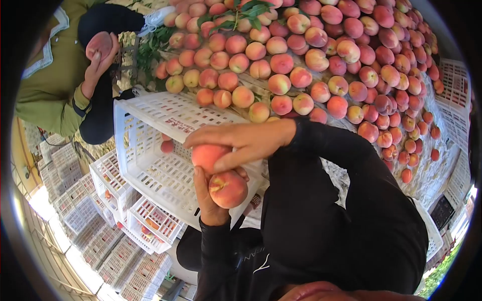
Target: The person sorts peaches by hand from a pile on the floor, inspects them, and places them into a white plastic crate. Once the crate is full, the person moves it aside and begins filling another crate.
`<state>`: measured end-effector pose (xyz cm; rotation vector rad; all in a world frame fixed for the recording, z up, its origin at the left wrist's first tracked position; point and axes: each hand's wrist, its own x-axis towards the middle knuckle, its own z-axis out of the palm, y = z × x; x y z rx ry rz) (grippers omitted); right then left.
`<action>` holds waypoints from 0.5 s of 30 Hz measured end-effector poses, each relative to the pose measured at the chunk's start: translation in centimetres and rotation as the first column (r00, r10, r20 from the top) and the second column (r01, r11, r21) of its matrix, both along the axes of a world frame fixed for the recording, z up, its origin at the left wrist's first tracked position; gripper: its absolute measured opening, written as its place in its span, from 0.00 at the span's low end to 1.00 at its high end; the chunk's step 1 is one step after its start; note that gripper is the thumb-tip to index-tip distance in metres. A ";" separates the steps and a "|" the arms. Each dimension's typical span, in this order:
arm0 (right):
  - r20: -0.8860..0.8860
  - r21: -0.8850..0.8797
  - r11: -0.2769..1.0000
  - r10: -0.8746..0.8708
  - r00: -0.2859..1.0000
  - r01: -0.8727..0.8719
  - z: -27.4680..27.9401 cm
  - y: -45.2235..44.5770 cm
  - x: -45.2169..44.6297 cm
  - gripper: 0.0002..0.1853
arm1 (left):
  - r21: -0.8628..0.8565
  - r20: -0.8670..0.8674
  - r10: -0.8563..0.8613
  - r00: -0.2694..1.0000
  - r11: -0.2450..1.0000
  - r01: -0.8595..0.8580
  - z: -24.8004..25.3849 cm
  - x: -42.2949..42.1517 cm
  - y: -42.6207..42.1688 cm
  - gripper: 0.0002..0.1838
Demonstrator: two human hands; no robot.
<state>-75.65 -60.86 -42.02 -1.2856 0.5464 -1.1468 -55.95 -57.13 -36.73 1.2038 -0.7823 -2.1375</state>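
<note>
My left hand (213, 209), palm up with fingers curled, holds a red-yellow peach (228, 189) whose stem hollow faces up. Just above it, my right hand (253, 140) is wrapped over a second, redder peach (207, 155). The two peaches are close together, over the near side of a white slotted plastic crate (150, 173). Inside that crate, a small part of the contents shows as a peach (167, 146) by the far wall. Both my arms are in black sleeves.
A large heap of peaches (301, 78) spreads behind and right of the crate, with green leaves (253, 11) on it. At upper left, another person's hand (93, 75) holds a peach (99, 45). More crates (153, 218) with fruit and stacked crates (108, 251) stand at left.
</note>
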 end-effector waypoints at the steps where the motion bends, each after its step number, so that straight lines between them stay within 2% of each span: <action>1: -0.030 -0.118 0.993 0.010 0.999 -0.014 -0.3 0.3 0.8 0.30 | 0.002 0.004 -0.032 0.999 0.999 0.032 -0.3 0.6 0.6 0.41; 2: -0.063 -0.234 0.972 0.020 0.998 -0.034 -0.6 0.6 0.9 0.29 | 0.002 0.009 -0.063 0.998 0.998 0.063 -0.2 0.8 1.0 0.40; 3: -0.072 -0.234 0.972 0.002 0.997 -0.019 -1.0 0.9 0.5 0.29 | 0.001 0.000 -0.081 0.997 0.997 0.081 -0.1 0.9 1.3 0.40; 5: -0.170 -0.082 0.996 0.022 0.985 -0.036 -2.1 1.9 -0.6 0.27 | -0.096 0.059 0.049 0.997 0.994 -0.043 0.3 1.1 2.2 0.39; 6: -0.315 -0.067 0.992 -0.123 0.941 0.108 -3.9 2.4 -1.1 0.26 | -0.092 0.059 0.045 0.997 0.995 -0.039 0.4 1.7 2.2 0.39; 7: -0.454 -0.073 0.965 -0.255 0.854 0.250 -5.8 2.8 -2.1 0.26 | -0.124 0.199 0.108 0.974 0.989 -0.085 0.3 2.6 1.7 0.38; 8: -0.619 -0.047 0.933 -0.308 0.722 0.358 -6.4 3.1 -3.5 0.26 | -0.163 0.332 0.172 0.927 0.979 -0.124 0.1 3.7 0.9 0.37; 9: -0.761 -0.042 0.885 -0.329 0.559 0.463 -7.1 3.5 -4.9 0.25 | -0.133 0.316 0.192 0.929 0.979 -0.157 -0.6 4.9 0.0 0.33; 10: -0.809 -0.177 0.820 -0.436 0.394 0.544 -10.1 4.4 -6.0 0.25 | -0.127 0.319 0.179 0.931 0.981 -0.146 -1.9 6.6 -1.0 0.33; 11: -0.825 -0.315 0.738 -0.523 0.212 0.597 -13.3 5.6 -6.7 0.24 | -0.139 0.408 0.241 0.881 0.970 -0.201 -3.8 8.7 -2.1 0.32; 12: -0.828 -0.307 0.734 -0.520 0.210 0.606 -14.7 6.6 -7.6 0.24 | -0.158 0.492 0.299 0.818 0.954 -0.254 -5.5 10.4 -3.2 0.31; 14: -0.843 -0.407 0.603 -0.538 -0.028 0.686 -16.6 7.9 -8.9 0.26 | -0.154 0.532 0.279 0.800 0.960 -0.232 -8.5 12.9 -5.4 0.34; 15: -0.848 -0.399 0.602 -0.530 -0.027 0.691 -16.9 8.0 -9.3 0.26 | -0.223 0.595 0.281 0.753 0.958 -0.181 -10.5 14.2 -6.5 0.35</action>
